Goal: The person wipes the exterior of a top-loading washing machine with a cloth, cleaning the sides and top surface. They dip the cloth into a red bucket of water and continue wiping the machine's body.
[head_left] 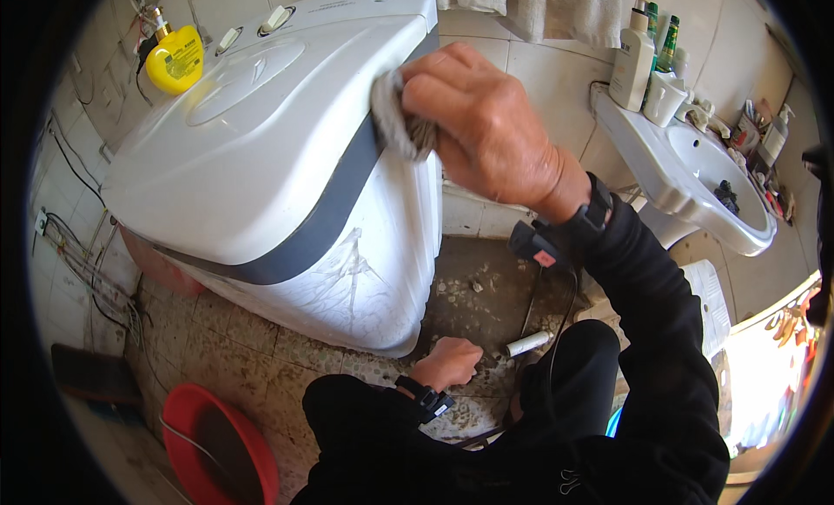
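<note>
A white washing machine (pixel 252 149) with a dark grey band (pixel 304 231) under its lid takes up the left and middle. My right hand (pixel 486 122) presses a crumpled grey cloth (pixel 398 118) against the machine's upper right edge, fingers closed round it. Lower down, my left hand (pixel 447 363) hangs by my knee above the dirty floor, its fingers curled in, and no object shows in it. Creased, shiny patches mark the machine's lower front (pixel 352 266). Both wrists wear black straps with small devices.
A yellow pump bottle (pixel 175 60) stands behind the machine's lid. To the right, a white washbasin (pixel 695 157) carries a pump bottle (pixel 632 62), a white cup (pixel 665 98) and green bottles. A red basin (pixel 217 444) sits at lower left. A white tube (pixel 527 343) lies on the stained floor.
</note>
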The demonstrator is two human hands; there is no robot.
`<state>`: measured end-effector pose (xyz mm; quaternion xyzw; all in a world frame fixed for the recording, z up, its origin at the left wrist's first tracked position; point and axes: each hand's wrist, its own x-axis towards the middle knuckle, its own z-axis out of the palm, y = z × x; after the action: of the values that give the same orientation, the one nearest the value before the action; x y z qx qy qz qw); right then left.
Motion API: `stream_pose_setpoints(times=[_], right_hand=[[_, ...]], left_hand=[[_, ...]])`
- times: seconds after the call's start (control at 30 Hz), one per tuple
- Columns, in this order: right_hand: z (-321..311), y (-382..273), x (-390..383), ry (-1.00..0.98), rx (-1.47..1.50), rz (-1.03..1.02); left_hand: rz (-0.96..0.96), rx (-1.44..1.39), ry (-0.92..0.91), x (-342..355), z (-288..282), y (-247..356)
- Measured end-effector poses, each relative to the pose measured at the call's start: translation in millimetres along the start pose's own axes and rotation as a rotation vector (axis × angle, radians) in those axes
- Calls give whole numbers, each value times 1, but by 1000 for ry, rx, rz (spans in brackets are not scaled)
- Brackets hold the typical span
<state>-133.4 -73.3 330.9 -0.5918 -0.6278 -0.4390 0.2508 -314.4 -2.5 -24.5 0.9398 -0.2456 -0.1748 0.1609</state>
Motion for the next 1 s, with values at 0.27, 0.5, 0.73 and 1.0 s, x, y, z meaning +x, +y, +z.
stream_pose_setpoints(times=[0.27, 0.5, 0.73, 1.0], right_hand=[[-11, -28, -43, -64, 266, 54], [29, 19, -112, 19, 445, 886], [49, 103, -48, 453, 975, 901], [77, 53, -67, 146, 675, 973]], left_hand=[[13, -36, 10, 3, 8, -7], [15, -48, 31, -2, 14, -10], [-23, -45, -12, 1, 1, -7], [20, -48, 96, -7, 0, -5]])
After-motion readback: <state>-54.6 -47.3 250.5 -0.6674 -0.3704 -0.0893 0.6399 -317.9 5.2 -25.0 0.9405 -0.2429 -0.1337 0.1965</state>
